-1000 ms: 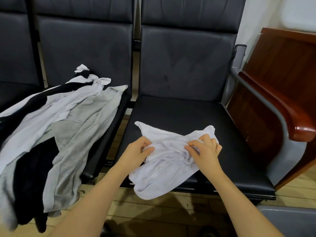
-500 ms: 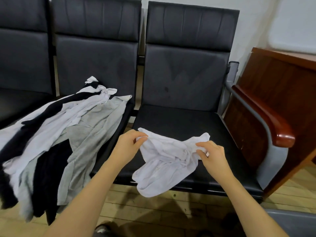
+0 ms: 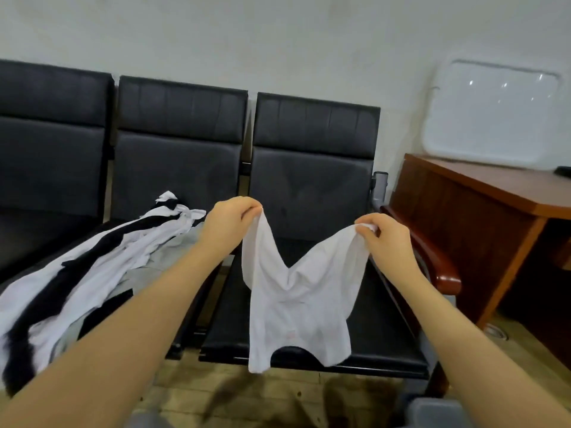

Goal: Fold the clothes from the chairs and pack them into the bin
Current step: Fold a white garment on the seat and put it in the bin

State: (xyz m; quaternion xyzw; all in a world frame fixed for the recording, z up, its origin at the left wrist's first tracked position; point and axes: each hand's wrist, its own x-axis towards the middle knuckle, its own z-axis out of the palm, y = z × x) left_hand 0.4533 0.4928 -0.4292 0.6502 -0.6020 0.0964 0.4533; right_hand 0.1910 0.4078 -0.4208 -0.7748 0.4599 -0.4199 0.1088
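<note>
A small white garment [image 3: 296,307] hangs in the air above the right-hand black chair [image 3: 312,186]. My left hand [image 3: 230,222] pinches its upper left corner and my right hand [image 3: 383,237] pinches its upper right corner, so the cloth sags in a V between them. A heap of white, black and grey clothes [image 3: 92,270] lies on the middle chair to the left. A grey corner at the bottom right may be the bin [image 3: 432,412]; most of it is out of frame.
A row of three black chairs stands against a pale wall. A wooden armrest [image 3: 432,261] closes the right chair's side, with a brown wooden desk [image 3: 482,223] beyond it and a white tray [image 3: 491,112] leaning on the wall. Wooden floor shows below.
Both hands have lifted the white garment off the right chair's seat and spread it apart by its upper corners. The view has tilted upward.
</note>
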